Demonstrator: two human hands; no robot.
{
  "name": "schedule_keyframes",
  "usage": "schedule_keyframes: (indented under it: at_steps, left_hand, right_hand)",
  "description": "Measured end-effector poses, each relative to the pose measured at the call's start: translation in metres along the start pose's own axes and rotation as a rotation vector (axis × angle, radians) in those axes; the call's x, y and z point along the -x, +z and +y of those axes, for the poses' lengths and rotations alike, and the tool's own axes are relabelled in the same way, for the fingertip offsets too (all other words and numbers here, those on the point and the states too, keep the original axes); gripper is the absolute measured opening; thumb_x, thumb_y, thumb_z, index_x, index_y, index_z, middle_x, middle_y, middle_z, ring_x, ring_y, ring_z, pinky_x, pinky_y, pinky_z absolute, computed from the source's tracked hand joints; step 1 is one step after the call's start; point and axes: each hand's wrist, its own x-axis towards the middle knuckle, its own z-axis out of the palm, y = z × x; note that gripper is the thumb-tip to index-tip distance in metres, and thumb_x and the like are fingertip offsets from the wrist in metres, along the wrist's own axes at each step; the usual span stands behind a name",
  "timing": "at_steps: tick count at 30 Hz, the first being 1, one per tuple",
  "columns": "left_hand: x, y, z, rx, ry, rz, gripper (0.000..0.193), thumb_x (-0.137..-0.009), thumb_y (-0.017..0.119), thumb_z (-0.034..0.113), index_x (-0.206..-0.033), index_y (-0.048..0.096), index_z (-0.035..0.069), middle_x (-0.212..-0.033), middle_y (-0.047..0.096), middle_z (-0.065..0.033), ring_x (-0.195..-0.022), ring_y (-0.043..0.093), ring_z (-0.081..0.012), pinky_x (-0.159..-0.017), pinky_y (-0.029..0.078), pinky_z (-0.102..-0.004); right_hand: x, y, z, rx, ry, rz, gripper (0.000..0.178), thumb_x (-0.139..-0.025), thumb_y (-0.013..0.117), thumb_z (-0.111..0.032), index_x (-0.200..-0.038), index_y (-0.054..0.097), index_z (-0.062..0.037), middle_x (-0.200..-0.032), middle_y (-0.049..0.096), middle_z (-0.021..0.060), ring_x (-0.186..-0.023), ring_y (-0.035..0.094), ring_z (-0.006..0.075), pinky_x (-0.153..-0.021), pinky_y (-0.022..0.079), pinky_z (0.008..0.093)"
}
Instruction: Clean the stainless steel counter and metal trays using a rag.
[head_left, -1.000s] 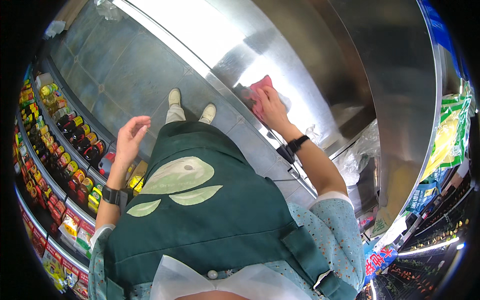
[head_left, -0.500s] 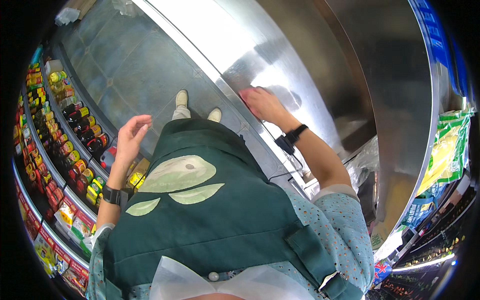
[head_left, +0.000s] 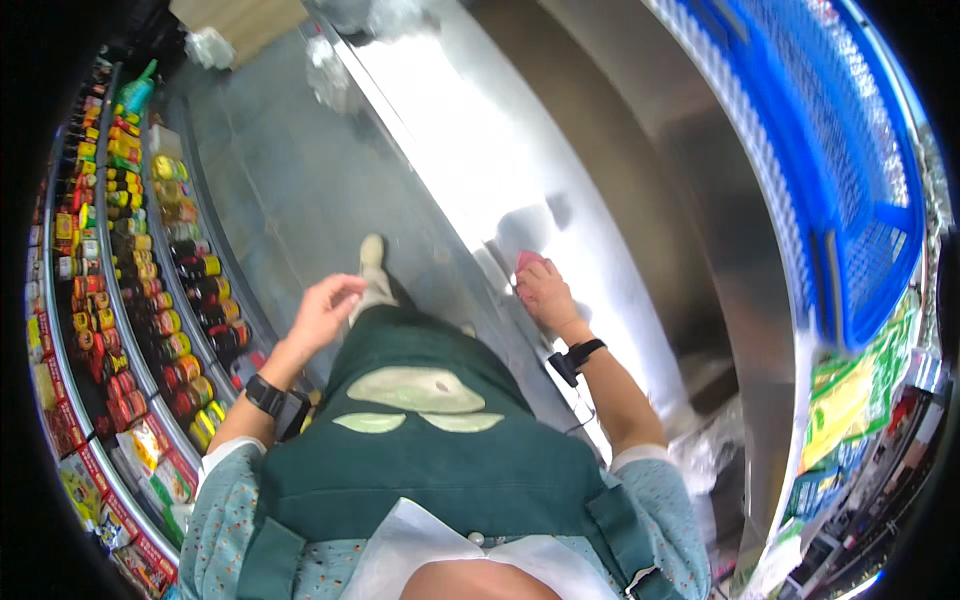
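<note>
My right hand [head_left: 550,297] is closed on a pink cloth [head_left: 527,262], which lies against the front edge of a shiny stainless steel counter [head_left: 455,105]. Only part of the cloth shows past my fingers. My left hand [head_left: 325,308] hangs in the air above the floor, beside my dark green apron [head_left: 400,480]. Its fingers are loosely bent and apart from the thumb, with nothing in them. A black band sits on each wrist.
Shelves of bottles and jars [head_left: 180,372] curve along the left. A blue plastic basket [head_left: 870,240] rests at the upper right, above green and yellow packages [head_left: 845,400]. Crumpled clear plastic [head_left: 705,450] lies by my right elbow. A tan box [head_left: 240,25] stands far back.
My view has shifted, bringing the blue basket further into sight. I have stepped along the counter, and the cloth stays in my right hand at its edge. My left hand remains raised.
</note>
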Motion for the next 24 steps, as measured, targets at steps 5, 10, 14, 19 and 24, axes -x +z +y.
schedule_keyframes:
  at_steps: [5, 10, 14, 19, 24]
  left_hand:
    - [-0.082, -0.073, 0.016, -0.131, 0.184, -0.055, 0.022, -0.089, 0.059, 0.007, -0.111, 0.061, 0.002, -0.104, 0.064, -0.0052, -0.095, 0.06, -0.0111, -0.083, 0.05, -0.0279]
    - [-0.174, -0.165, 0.11, -0.026, 0.356, -0.056, 0.027, -0.09, 0.058, 0.007, -0.117, 0.058, 0.002, -0.105, 0.064, -0.0063, -0.096, 0.061, -0.0119, -0.085, 0.049, -0.0269]
    - [-0.261, -0.242, 0.187, 0.007, 0.516, -0.031, 0.03, -0.093, 0.057, 0.01, -0.121, 0.055, 0.001, -0.104, 0.062, -0.0042, -0.097, 0.058, -0.0111, -0.086, 0.048, -0.0267]
    - [-0.365, -0.305, 0.31, 0.414, 0.608, -0.097, 0.034, -0.093, 0.059, 0.019, -0.12, 0.052, -0.001, -0.108, 0.06, -0.0109, -0.094, 0.061, -0.0175, -0.081, 0.052, -0.031]
    - [-0.443, -0.338, 0.391, 0.632, 0.451, 0.031, 0.034, -0.089, 0.064, 0.023, -0.106, 0.053, -0.004, -0.097, 0.058, -0.0136, -0.086, 0.063, -0.0213, -0.069, 0.056, -0.032]
  right_hand:
    - [-0.13, 0.045, 0.021, 0.009, 0.351, 0.332, 0.027, -0.069, 0.067, -0.011, -0.096, 0.062, -0.0134, -0.108, 0.057, 0.0068, -0.102, 0.053, 0.0334, -0.085, 0.048, 0.0411]
    - [-0.237, 0.011, 0.018, -0.345, 0.543, 0.625, 0.027, -0.072, 0.066, -0.001, -0.098, 0.062, -0.0086, -0.094, 0.062, 0.0057, -0.089, 0.061, 0.0244, -0.075, 0.05, 0.0318]
    - [-0.318, -0.059, -0.051, -1.238, 0.509, 0.678, 0.033, -0.073, 0.057, 0.012, -0.104, 0.059, 0.0007, -0.1, 0.063, 0.0067, -0.088, 0.061, 0.0143, -0.075, 0.049, 0.0246]
    - [-0.362, -0.142, -0.126, -1.433, 0.337, 0.705, 0.041, -0.072, 0.052, 0.015, -0.11, 0.057, 0.0024, -0.101, 0.062, 0.0081, -0.091, 0.061, 0.0144, -0.078, 0.049, 0.0251]
    - [-0.376, -0.21, -0.194, -1.458, 0.293, 0.715, 0.039, -0.071, 0.05, 0.011, -0.108, 0.057, 0.0015, -0.106, 0.061, 0.0091, -0.098, 0.06, 0.0175, -0.089, 0.048, 0.0289]
